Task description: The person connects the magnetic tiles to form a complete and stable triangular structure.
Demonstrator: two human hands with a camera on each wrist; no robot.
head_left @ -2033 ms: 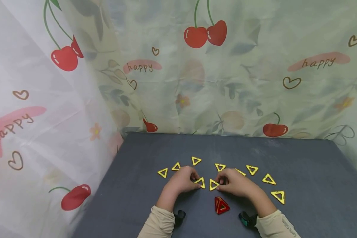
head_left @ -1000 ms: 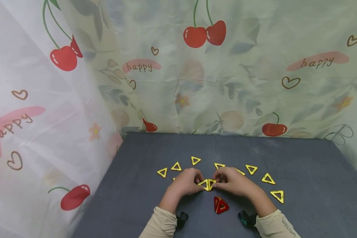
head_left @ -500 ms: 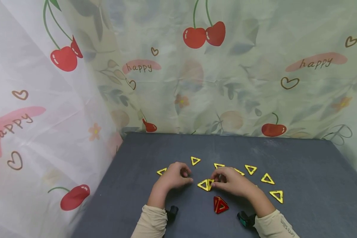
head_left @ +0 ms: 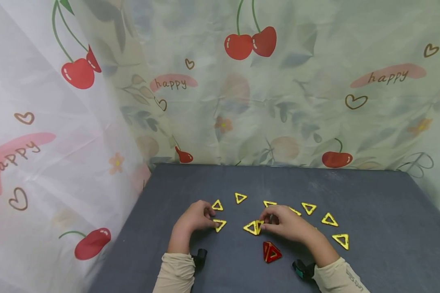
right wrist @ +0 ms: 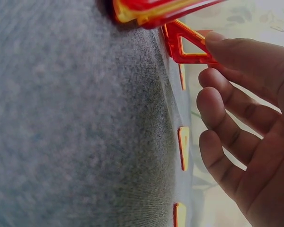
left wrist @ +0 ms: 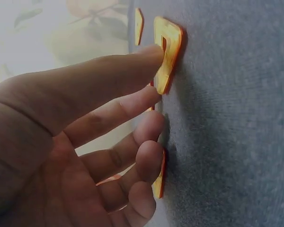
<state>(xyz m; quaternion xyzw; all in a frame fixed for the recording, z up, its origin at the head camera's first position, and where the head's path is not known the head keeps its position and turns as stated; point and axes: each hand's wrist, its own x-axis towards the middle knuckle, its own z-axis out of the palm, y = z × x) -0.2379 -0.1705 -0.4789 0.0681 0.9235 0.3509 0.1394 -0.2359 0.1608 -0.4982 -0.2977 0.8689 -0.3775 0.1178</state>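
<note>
My left hand [head_left: 195,217] is at a yellow triangular magnetic tile [head_left: 220,225] on the left. The left wrist view has thumb and forefinger at the edge of that tile [left wrist: 169,59], pinching it. Near the middle, my right hand [head_left: 284,221] pinches a raised triangular tile [head_left: 260,226] by its corner, which looks orange-red in the right wrist view [right wrist: 191,49]. The raised tile's edge meets that of a flat-looking yellow tile [head_left: 251,228] to its left. Nearer the body sits a red pyramid-like piece [head_left: 271,252] made of triangular tiles.
More yellow triangular tiles lie in a loose arc: one [head_left: 217,205] beside the left fingers, one [head_left: 240,198] farther back, and several on the right, such as a tile [head_left: 330,219] and another [head_left: 342,241]. A printed curtain [head_left: 242,122] hangs behind the dark table [head_left: 190,179].
Both hands brought two yellow tiles together edge to edge. My left hand then let go, moved left and took hold of another tile. The right hand has stayed at its tile.
</note>
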